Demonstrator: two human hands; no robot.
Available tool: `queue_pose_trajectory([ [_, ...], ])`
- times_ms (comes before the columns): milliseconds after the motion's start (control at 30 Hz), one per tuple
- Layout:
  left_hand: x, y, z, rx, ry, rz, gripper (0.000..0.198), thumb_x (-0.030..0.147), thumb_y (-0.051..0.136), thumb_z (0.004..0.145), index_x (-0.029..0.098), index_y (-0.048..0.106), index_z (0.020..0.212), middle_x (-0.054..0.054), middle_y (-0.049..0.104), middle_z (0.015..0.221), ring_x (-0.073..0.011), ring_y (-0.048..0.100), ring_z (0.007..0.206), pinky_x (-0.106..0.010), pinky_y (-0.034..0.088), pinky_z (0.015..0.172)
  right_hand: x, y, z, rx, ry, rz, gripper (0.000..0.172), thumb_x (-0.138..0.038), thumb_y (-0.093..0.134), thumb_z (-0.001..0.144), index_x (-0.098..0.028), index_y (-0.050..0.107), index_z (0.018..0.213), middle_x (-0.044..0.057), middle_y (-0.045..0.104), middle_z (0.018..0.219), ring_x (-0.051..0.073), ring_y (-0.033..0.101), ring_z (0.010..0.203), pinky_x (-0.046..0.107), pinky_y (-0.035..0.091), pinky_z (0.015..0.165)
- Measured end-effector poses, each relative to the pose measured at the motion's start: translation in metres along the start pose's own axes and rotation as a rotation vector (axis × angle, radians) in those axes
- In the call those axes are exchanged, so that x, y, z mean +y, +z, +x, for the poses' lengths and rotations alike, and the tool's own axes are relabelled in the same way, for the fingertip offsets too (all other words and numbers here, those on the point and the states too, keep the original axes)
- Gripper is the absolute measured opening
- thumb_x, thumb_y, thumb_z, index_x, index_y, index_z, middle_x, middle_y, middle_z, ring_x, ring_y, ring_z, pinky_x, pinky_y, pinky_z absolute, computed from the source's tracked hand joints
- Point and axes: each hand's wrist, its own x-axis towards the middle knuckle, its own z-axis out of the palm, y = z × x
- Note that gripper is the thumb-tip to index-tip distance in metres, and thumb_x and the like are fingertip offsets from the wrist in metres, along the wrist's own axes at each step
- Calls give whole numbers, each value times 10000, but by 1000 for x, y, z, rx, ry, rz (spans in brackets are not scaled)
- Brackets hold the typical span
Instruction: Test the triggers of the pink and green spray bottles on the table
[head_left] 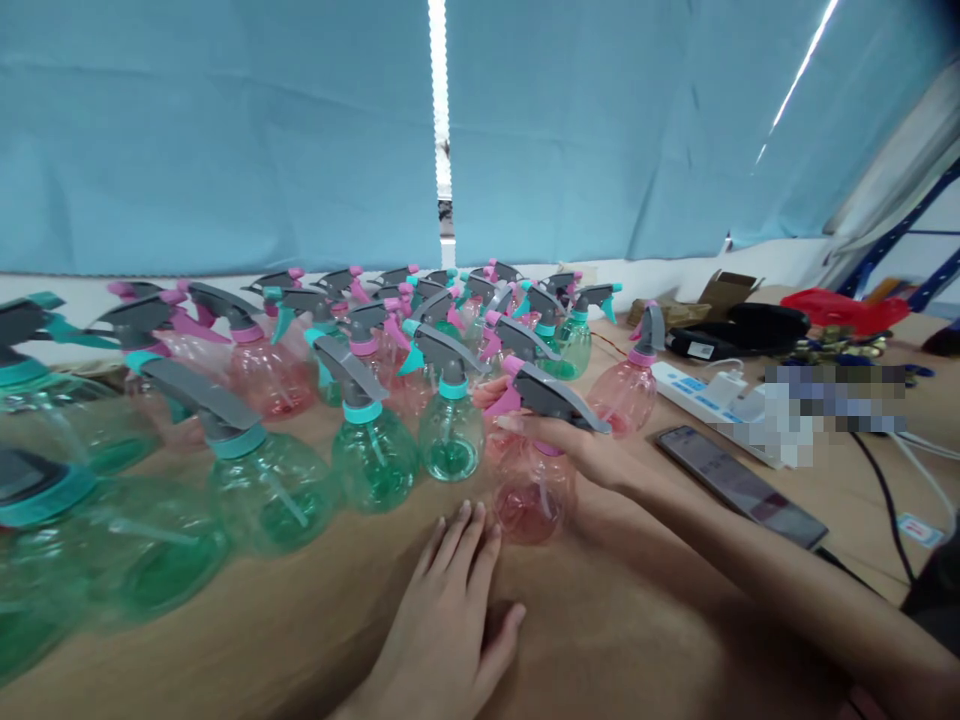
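Note:
My right hand (559, 440) is closed around the neck of a pink spray bottle (531, 492) with a grey trigger head, held just above the wooden table (615, 640). My left hand (450, 610) lies flat on the table in front of that bottle, fingers stretched out, holding nothing. Several green and pink spray bottles with grey trigger heads stand in a crowd behind and to the left, the nearest being a green one (450, 430) and another green one (373, 450).
A lone pink bottle (632, 385) stands to the right. Past it lie a white power strip (720, 400), a dark phone (739, 485), cables, a black pouch (742, 328) and a red item (851, 310). A blue curtain (225, 130) hangs behind.

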Motion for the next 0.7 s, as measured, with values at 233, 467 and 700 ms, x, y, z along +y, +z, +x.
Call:
queue_pose_trajectory([
  [233, -1, -1, 0, 9, 12, 62, 547, 442, 498, 904, 99, 481, 1330, -172, 460, 1416, -328, 453, 1284, -487, 425, 1009, 2, -4, 0, -66, 69, 31, 161, -384, 598, 781, -264, 704, 757, 2, 716, 817, 240, 654, 901, 405, 507, 856],
  [467, -1, 2, -1, 47, 22, 89, 540, 429, 510, 900, 118, 470, 1340, -155, 465, 1418, -314, 443, 1294, -464, 408, 1024, -7, -3, 1, -31, -26, 75, 144, -374, 651, 783, -248, 671, 850, -12, 674, 804, 188, 630, 787, 360, 504, 815],
  [700, -3, 2, -1, 74, 52, 112, 540, 417, 502, 903, 104, 455, 1339, -167, 472, 1409, -316, 465, 1277, -469, 433, 1000, -14, -5, -1, -61, -152, 20, 259, -473, 539, 870, -237, 612, 793, -17, 605, 762, 165, 573, 753, 300, 481, 721],
])
